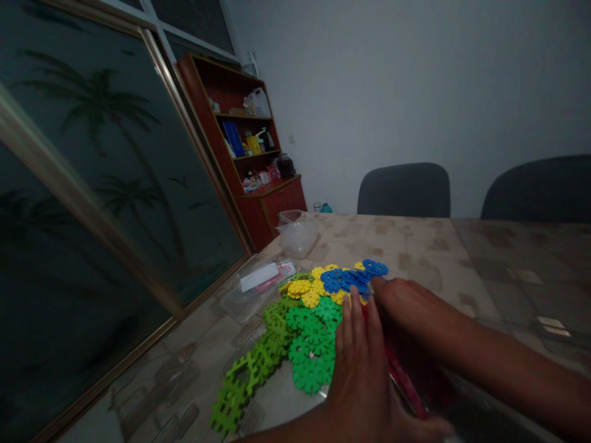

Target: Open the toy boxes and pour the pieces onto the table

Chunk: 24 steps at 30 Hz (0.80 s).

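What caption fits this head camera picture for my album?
Two hands, left hand and right hand, rest on green, yellow and blue snowflake pieces on a table.

**Pieces spread on the table's near left, hands over their right side**

A spread of interlocking disc pieces [314, 320] lies on the table [415, 252], toward its near left part. The left hand [364, 369] rests flat on the near right side of the spread. The right hand [406, 301] lies just to the right of it, its fingertips touching the far right pieces. Left of the spread lies a flat lid [253, 286]. Farther off, behind the lid, stands an open container [298, 232]. Two chairs [404, 189] stand at the table's far edge. A shelf cabinet [249, 147] stands in the far left corner, behind the table. A sliding window [92, 184] runs along the left.
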{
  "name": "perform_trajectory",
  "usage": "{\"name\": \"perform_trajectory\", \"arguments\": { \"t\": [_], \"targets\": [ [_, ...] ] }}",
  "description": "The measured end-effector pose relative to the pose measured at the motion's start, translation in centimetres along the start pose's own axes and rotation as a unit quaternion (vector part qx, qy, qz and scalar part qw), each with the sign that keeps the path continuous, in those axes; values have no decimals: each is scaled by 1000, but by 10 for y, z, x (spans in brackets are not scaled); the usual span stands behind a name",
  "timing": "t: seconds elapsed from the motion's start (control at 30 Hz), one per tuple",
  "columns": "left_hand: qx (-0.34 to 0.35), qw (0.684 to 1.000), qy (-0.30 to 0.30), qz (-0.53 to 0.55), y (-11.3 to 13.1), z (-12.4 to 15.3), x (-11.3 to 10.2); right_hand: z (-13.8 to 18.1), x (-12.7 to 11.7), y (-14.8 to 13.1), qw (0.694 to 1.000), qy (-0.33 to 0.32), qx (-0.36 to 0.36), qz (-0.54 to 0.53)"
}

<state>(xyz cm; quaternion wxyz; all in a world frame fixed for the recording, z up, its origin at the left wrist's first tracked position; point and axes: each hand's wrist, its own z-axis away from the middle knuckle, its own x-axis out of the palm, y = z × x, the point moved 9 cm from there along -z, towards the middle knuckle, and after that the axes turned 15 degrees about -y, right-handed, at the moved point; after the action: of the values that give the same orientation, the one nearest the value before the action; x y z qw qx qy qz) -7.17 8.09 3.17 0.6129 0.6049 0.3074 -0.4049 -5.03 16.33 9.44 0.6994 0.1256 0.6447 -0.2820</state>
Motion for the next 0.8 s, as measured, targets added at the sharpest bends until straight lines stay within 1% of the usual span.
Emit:
{"name": "perform_trajectory", "arguments": {
  "t": [0.07, 0.13, 0.33, 0.57, 0.67, 0.73, 0.8],
  "targets": [
    [15, 1000, -6, 14, 0, -1, 1, 0, -1, -1, 1000, -5, 9, -3],
    [26, 1000, 7, 14, 0, -2, 2, 2, -4, -2, 1000, -3, 19, -2],
    [15, 1000, 23, 7, -3, -6, 10, 7, -15, -6, 998, 11, 58, 4],
    [40, 998, 37, 12, -3, -2, 10, 10, -15, -3, 995, -22, 95, -14],
    [56, 997, 45, 23, -5, 1, 8, 12, -10, -1, 996, -35, 79, -32],
    [81, 995, 52, 33, -6, 3, 5, 15, -6, -1, 997, -39, 44, -57],
    [114, 991, 49, 49, -6, 5, 1, 21, -8, 1, 995, -11, 0, -101]
  ]
}}
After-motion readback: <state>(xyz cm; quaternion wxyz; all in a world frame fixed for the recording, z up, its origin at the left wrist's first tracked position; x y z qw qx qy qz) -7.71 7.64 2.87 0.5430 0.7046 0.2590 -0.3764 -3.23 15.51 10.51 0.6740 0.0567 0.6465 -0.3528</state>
